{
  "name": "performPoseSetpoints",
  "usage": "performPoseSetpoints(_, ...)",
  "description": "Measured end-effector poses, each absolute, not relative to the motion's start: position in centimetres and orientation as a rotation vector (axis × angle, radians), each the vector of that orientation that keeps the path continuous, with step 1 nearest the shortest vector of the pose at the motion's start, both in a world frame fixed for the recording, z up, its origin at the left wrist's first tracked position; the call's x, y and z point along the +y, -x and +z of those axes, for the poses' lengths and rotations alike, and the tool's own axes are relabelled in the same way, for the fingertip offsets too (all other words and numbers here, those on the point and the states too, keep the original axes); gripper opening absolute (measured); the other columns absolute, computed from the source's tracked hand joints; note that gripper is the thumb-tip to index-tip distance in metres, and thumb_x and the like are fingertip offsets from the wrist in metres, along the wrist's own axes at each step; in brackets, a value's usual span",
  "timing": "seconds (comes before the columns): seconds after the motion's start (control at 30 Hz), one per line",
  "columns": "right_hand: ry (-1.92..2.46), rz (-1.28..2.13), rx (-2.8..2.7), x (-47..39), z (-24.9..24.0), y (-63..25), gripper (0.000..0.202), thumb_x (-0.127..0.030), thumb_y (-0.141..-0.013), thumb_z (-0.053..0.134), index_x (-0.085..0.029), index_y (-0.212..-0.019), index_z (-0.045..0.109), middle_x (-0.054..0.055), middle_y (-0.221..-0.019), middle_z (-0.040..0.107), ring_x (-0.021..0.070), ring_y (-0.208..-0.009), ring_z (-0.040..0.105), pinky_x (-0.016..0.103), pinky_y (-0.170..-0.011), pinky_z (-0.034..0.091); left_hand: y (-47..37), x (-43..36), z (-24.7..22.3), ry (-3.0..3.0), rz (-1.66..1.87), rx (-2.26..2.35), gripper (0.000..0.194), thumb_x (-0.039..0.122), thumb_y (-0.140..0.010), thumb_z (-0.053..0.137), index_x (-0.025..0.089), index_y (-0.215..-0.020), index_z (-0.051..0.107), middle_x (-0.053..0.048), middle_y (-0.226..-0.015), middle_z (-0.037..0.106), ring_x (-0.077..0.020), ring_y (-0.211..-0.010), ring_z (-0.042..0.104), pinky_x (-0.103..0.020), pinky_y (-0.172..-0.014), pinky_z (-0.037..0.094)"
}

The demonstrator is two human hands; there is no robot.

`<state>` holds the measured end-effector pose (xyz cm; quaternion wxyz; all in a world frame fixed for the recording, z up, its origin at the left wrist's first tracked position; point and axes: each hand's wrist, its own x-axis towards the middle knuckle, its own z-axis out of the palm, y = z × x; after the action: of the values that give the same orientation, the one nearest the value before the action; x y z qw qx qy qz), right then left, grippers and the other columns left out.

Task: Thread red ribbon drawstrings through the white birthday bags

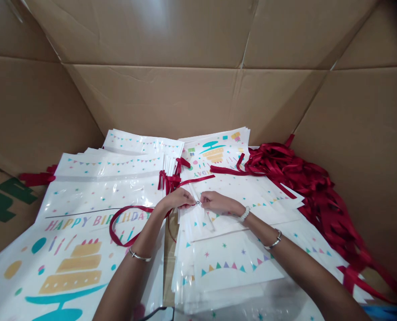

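My left hand (182, 199) and my right hand (215, 202) meet near the middle, fingertips pinched close together at the edge of a white printed plastic bag (232, 191). A small dark ring (197, 203) shows between them. My right fingers grip the bag's edge beside this ring. What the closed left fingers hold is hidden. A loop of red ribbon (113, 229) runs under my left wrist, and a loose red ribbon end (198, 179) lies just above the hands. More flat bags (225, 249) are stacked below.
Printed "Happy Birthday" bags (84, 191) with tied red ribbons (170, 180) lie stacked on the left. A heap of red ribbons (295, 171) spills down the right side. Tall cardboard walls (171, 98) enclose the back and sides. A dark-edged object (161, 314) shows at the bottom.
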<state>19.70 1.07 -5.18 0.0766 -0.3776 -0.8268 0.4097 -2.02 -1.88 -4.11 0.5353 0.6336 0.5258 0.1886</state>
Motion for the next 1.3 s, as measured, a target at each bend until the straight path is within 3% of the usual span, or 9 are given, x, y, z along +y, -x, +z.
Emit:
performPoseSetpoints(0.47,1.100,1.155,-2.510,0.5,-5.0,-19.7,0.008,-0.025,-0.082,0.056,-0.018,-0.085,0.058,-0.001,-0.079,0.061,0.0109,-0.070,0.052,0.021,-0.061,0.034,2.0,-1.6,-4.7,-1.484,0.437,1.210,0.027,0.041,-0.065,0.069,0.014,-0.064,0.064,0.002,-0.054,0.052,-0.0106,-0.052,0.041,-0.025,-0.051,0.029)
performPoseSetpoints(0.8,1.194,0.887,-2.551,0.7,-5.2,-18.6,0.030,-0.041,-0.091,0.054,-0.017,-0.073,0.055,-0.002,-0.071,0.059,0.0103,-0.066,0.050,0.023,-0.061,0.030,3.4,-2.0,-3.9,-1.485,0.392,1.264,0.032,0.045,-0.067,0.072,0.014,-0.063,0.063,0.003,-0.053,0.047,-0.0103,-0.050,0.038,-0.025,-0.050,0.029)
performPoseSetpoints(1.1,1.185,0.738,-2.655,1.1,-5.3,-18.1,0.016,-0.034,-0.087,0.058,-0.020,-0.082,0.065,-0.001,-0.086,0.071,0.0130,-0.077,0.060,0.023,-0.069,0.034,4.6,-1.5,-4.4,-1.455,0.332,1.167,0.033,0.045,-0.073,0.070,0.015,-0.063,0.060,0.002,-0.055,0.049,-0.0089,-0.047,0.035,-0.026,-0.050,0.024)
performPoseSetpoints(1.3,1.159,0.548,-2.800,0.2,-3.6,-18.0,0.023,-0.031,-0.092,0.049,-0.019,-0.093,0.068,0.006,-0.096,0.073,0.0198,-0.088,0.066,0.028,-0.076,0.041,4.3,-1.5,-4.4,-1.431,0.332,1.196,0.034,0.046,-0.074,0.070,0.015,-0.063,0.058,0.003,-0.054,0.045,-0.0081,-0.047,0.032,-0.026,-0.050,0.022)
